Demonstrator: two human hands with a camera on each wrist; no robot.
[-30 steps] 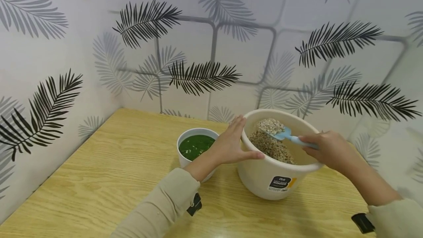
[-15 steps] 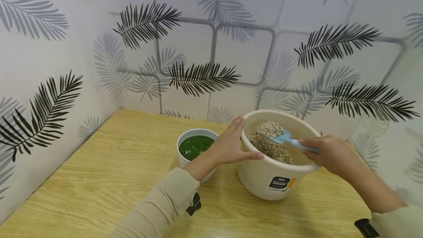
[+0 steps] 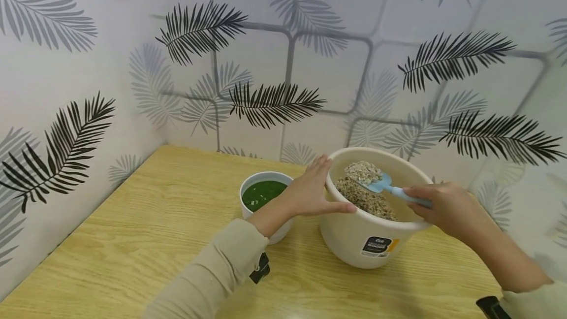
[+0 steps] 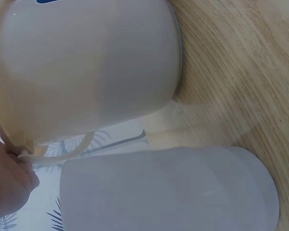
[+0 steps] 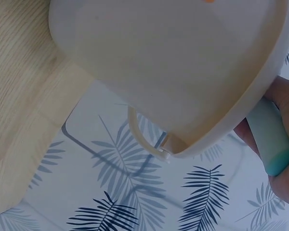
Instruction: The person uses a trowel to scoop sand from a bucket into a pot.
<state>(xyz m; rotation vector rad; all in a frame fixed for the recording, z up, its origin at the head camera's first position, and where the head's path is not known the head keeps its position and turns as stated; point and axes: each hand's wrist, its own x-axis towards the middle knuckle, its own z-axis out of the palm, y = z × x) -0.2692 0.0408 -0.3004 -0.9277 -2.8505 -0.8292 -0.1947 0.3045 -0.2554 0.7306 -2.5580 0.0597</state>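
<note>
Fingers (image 3: 421, 191) of our right hand (image 3: 447, 206) curled round the blue scoop (image 3: 388, 187), held in the bucket's (image 3: 341, 240) mouth.
We see its blade left of these fingers, heaped with pale flakes (image 3: 363, 172) above darker grains (image 3: 367, 201). Left hand (image 3: 312, 196): fingers spread wide, touching the bucket's left rim. We note the white pot (image 4: 173, 192) of green contents (image 3: 261, 193) just left of those fingers, on the bench (image 3: 177, 201).

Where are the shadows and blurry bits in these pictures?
Head view: soft shadow on the table beside the bucket, blurry small print on the label; left wrist view: shadow beside the bucket's base; right wrist view: the bucket looks dim.
</note>
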